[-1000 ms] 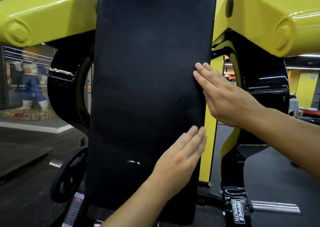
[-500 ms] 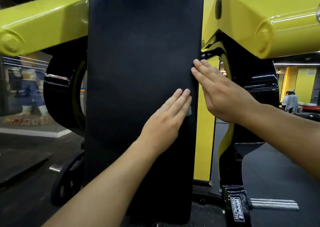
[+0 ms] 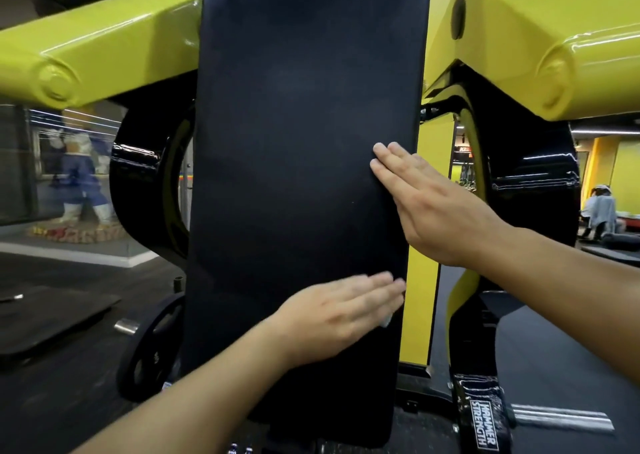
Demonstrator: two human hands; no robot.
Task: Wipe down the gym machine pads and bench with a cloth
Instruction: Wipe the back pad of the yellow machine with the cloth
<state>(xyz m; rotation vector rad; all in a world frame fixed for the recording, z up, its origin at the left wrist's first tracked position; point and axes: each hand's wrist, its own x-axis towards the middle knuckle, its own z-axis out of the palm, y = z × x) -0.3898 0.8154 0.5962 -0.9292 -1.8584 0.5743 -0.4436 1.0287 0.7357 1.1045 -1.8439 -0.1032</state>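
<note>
Head view: left hand pressed flat, fingers straight, on tall black pad, pale cloth peeking beneath fingertips near pad's right edge. Right hand flat, extended, empty, above on same edge.

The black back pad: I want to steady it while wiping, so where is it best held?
Hold the black back pad by its long right edge, coming from the right, as the right hand does. The pad stands upright and narrow, that edge is exposed, and the left hand keeps the face free.
</note>
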